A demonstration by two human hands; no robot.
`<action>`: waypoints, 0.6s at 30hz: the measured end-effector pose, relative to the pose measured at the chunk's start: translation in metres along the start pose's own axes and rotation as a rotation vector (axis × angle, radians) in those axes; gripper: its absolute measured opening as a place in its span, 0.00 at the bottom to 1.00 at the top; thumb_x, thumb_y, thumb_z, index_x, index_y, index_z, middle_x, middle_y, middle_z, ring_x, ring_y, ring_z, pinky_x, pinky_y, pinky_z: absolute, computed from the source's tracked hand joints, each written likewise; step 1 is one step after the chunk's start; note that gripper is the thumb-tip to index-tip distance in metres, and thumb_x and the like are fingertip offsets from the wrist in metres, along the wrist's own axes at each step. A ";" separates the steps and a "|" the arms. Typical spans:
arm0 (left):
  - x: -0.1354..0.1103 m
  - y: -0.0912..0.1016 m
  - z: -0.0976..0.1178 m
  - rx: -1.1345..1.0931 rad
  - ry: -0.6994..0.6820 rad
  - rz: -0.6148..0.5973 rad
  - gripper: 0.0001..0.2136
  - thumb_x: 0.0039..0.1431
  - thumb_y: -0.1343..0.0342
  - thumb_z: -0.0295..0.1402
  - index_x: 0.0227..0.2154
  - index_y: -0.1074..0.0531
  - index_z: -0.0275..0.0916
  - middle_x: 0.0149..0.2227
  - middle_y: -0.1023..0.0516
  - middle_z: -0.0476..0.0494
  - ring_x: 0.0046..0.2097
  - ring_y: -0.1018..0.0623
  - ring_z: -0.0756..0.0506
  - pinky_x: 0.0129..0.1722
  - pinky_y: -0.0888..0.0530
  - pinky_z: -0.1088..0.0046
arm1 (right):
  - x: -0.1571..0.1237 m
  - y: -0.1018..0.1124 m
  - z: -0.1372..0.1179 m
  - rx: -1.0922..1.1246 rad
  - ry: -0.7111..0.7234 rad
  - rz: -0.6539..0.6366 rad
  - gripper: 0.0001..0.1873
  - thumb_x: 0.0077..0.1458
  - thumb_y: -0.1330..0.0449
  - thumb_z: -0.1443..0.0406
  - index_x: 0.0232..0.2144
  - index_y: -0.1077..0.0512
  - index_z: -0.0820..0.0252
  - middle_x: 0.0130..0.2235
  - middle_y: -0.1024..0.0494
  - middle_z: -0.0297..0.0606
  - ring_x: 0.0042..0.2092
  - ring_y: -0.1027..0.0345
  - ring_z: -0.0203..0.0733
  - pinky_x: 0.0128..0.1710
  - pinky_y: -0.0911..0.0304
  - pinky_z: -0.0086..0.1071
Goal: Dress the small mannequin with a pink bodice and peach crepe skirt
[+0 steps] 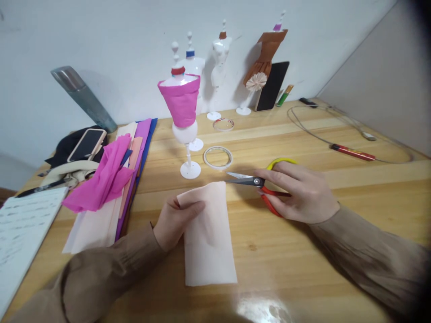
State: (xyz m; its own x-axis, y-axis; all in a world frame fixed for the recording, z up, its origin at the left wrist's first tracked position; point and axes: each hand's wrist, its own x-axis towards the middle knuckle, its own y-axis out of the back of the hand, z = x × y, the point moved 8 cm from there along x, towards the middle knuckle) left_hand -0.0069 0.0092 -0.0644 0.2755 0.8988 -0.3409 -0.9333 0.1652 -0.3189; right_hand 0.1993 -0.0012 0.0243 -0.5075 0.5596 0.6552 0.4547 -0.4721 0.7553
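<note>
My left hand (178, 220) pinches the upper left part of a pale pink crepe paper piece (212, 246), thumb on top and fingers hidden behind it. The piece hangs toward the table's front. In my right hand (299, 190) is a pair of scissors (257, 181) with one yellow and one red handle loop. Their blades are parted and point left, tips close to the paper's upper right corner. Beyond the paper stands a small white mannequin (185, 133) wrapped in magenta paper (182, 101).
Tape rolls (218, 158) lie behind the scissors. More mannequins (220, 63) stand along the wall, one in a brown dress (269, 49). Folded coloured papers (101, 224), a phone (86, 144) and a written sheet (27, 224) are at left. A red tool with a cord (352, 152) lies right.
</note>
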 end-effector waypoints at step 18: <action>-0.003 0.003 0.005 0.116 -0.053 0.012 0.13 0.44 0.32 0.36 0.33 0.19 0.36 0.37 0.18 0.41 0.37 0.20 0.42 0.38 0.23 0.68 | 0.000 0.002 -0.007 -0.068 0.119 -0.016 0.17 0.52 0.42 0.69 0.46 0.32 0.58 0.29 0.31 0.38 0.30 0.35 0.42 0.25 0.37 0.34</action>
State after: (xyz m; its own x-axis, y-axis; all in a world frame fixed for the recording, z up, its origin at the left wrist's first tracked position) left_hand -0.0117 0.0085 -0.0599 0.2542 0.9209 -0.2955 -0.9577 0.1971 -0.2097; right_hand 0.1952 -0.0066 0.0261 -0.5996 0.4843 0.6372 0.3971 -0.5112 0.7622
